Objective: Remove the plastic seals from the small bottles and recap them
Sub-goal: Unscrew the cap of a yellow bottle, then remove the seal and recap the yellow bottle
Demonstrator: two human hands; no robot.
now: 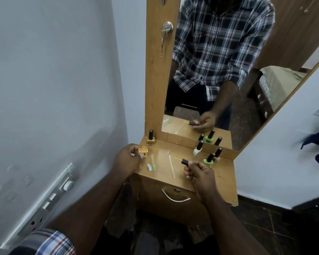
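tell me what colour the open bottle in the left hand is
Orange: the open bottle held by the left hand, clearest in the head view.

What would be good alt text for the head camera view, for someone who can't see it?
A person's left hand holds an uncapped orange nail polish bottle while the right hand holds its black brush cap over a small wooden dressing table. Clear plastic seal strips lie on top, capped bottles stand near the mirror.

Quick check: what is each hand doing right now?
Left hand: grips the open orange bottle.
Right hand: pinches the black cap with its brush.
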